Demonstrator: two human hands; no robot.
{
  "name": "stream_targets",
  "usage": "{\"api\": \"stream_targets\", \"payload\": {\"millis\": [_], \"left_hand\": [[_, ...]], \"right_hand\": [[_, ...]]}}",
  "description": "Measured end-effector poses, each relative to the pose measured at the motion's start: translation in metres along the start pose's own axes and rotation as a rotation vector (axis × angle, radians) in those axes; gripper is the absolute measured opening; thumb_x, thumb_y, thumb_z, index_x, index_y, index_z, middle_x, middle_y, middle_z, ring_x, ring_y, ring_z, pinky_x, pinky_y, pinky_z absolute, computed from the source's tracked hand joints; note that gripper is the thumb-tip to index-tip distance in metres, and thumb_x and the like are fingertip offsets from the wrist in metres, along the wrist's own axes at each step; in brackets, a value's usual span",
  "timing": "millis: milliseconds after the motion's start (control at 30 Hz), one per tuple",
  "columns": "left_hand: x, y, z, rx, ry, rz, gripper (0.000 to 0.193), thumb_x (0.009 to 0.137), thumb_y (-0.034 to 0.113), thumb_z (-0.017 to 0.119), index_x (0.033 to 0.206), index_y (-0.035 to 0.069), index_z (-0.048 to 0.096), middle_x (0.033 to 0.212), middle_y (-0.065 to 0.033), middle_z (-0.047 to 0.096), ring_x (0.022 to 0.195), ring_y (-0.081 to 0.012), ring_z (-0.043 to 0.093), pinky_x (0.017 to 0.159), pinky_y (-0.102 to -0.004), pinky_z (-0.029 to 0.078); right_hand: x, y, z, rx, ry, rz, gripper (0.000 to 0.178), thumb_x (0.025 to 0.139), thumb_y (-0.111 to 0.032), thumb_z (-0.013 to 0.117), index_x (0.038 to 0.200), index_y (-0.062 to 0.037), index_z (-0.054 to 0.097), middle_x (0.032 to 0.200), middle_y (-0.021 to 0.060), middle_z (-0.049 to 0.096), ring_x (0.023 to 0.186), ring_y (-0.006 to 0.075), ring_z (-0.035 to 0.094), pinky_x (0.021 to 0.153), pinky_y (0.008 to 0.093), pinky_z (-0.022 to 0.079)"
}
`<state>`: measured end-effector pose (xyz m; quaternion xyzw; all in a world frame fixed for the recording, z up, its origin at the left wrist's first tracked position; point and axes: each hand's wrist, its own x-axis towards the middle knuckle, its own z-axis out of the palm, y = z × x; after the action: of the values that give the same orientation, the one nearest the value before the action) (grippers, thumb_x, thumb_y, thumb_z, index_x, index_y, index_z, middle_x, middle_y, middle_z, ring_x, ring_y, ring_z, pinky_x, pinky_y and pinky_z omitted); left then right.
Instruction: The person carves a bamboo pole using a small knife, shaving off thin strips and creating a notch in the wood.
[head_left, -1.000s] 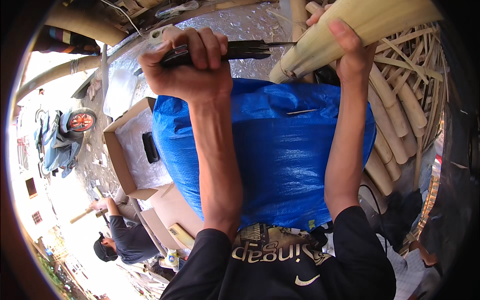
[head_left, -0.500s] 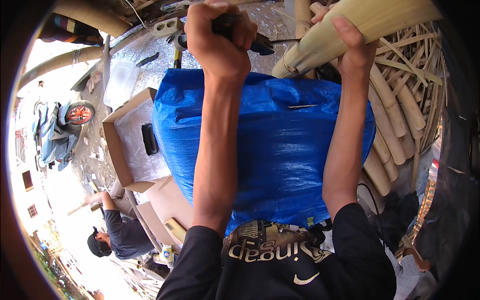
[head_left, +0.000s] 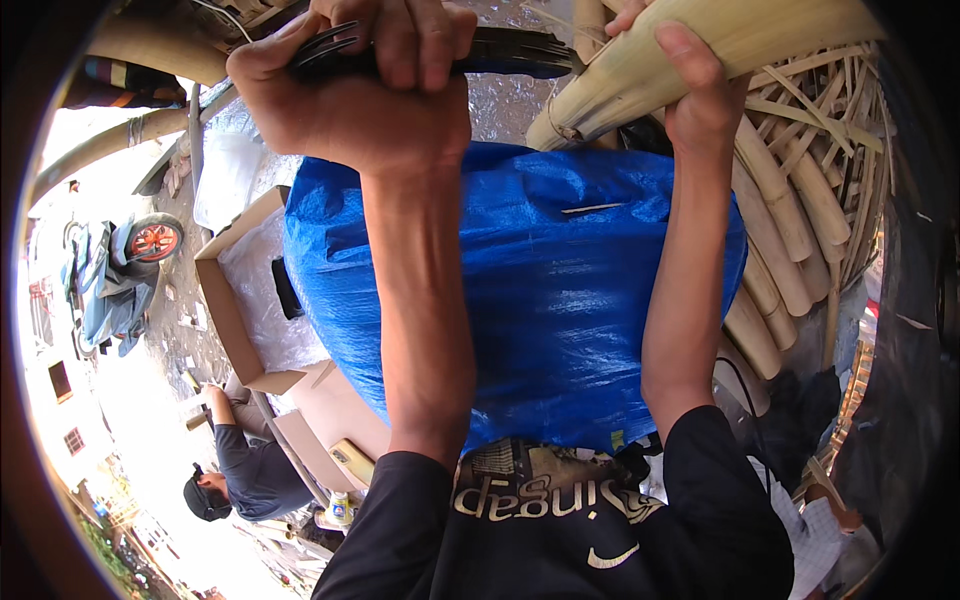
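My left hand (head_left: 370,95) is wrapped round a black ridged-handled tool (head_left: 515,52), whose exact kind I cannot make out. Its far end reaches the side of a thick pale bamboo pole (head_left: 640,75), where I cannot tell if it touches. Round that pole, at the upper right, my right hand (head_left: 705,90) is closed, thumb on top and fingers partly hidden behind. A dark mark shows near the pole's lower end. Beneath both forearms a shiny blue tarp (head_left: 560,300) is spread over my lap.
Several bamboo poles (head_left: 780,230) and thin split strips (head_left: 820,110) lie at the right. On the left are an open cardboard box (head_left: 225,300) with plastic lining, a phone (head_left: 350,460) and a clear plastic container (head_left: 228,180). Farther out, a person (head_left: 255,470) sits near a motorbike (head_left: 115,265).
My left hand has shifted left and turned, and the black tool now lies more sideways. The bamboo pole has moved slightly left with my right hand still on it.
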<state>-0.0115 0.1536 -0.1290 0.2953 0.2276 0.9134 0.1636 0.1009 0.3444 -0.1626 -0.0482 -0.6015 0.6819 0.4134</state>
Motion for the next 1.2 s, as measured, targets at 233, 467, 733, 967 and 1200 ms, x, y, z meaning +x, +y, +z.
{"api": "stream_targets", "payload": {"millis": [233, 467, 733, 967, 1200], "left_hand": [[-0.023, -0.023, -0.006, 0.205, 0.235, 0.034, 0.035, 0.083, 0.041, 0.042, 0.064, 0.013, 0.05, 0.046, -0.0016, 0.029, 0.044, -0.017, 0.03, 0.053, -0.036, 0.032], [-0.018, -0.022, -0.006, 0.166, 0.179, 0.035, 0.036, 0.082, 0.042, 0.046, 0.063, 0.012, 0.053, 0.047, -0.0029, 0.03, 0.045, -0.0171, 0.032, 0.054, -0.0335, 0.031], [-0.018, -0.017, -0.007, 0.134, 0.261, 0.038, 0.037, 0.084, 0.043, 0.046, 0.063, 0.013, 0.05, 0.047, -0.0022, 0.03, 0.044, -0.017, 0.032, 0.051, -0.0333, 0.032], [-0.019, -0.015, -0.017, 0.115, 0.35, 0.054, 0.034, 0.083, 0.042, 0.047, 0.062, 0.016, 0.046, 0.047, 0.0002, 0.029, 0.043, -0.0149, 0.031, 0.052, -0.0326, 0.032], [-0.019, -0.02, -0.011, 0.045, 0.261, -0.042, 0.034, 0.084, 0.041, 0.045, 0.061, 0.015, 0.045, 0.045, -0.0018, 0.031, 0.042, -0.0164, 0.032, 0.052, -0.0333, 0.033]], "right_hand": [[0.001, 0.0, -0.005, 0.007, 0.051, 0.008, 0.05, 0.068, -0.013, 0.072, 0.11, 0.0122, 0.061, 0.087, 0.0193, 0.069, 0.073, 0.0295, 0.069, 0.066, 0.0411, 0.06], [0.002, 0.005, -0.012, -0.026, 0.01, 0.012, 0.051, 0.07, -0.017, 0.07, 0.111, 0.0111, 0.063, 0.089, 0.018, 0.07, 0.076, 0.0269, 0.07, 0.071, 0.038, 0.059], [0.002, 0.004, -0.031, -0.088, 0.007, 0.074, 0.051, 0.083, -0.014, 0.071, 0.129, 0.0023, 0.054, 0.103, 0.0135, 0.07, 0.087, 0.0229, 0.069, 0.076, 0.0356, 0.057], [0.008, -0.011, -0.068, 0.26, 0.23, -0.027, 0.086, 0.096, -0.072, 0.039, 0.13, 0.005, 0.055, 0.127, 0.0297, 0.063, 0.124, 0.0357, 0.059, 0.109, 0.0426, 0.041], [0.018, -0.003, -0.008, 0.197, 0.416, -0.079, 0.086, 0.1, -0.07, 0.019, 0.133, 0.0012, 0.055, 0.134, 0.0227, 0.061, 0.126, 0.0295, 0.054, 0.114, 0.0382, 0.027]]}}
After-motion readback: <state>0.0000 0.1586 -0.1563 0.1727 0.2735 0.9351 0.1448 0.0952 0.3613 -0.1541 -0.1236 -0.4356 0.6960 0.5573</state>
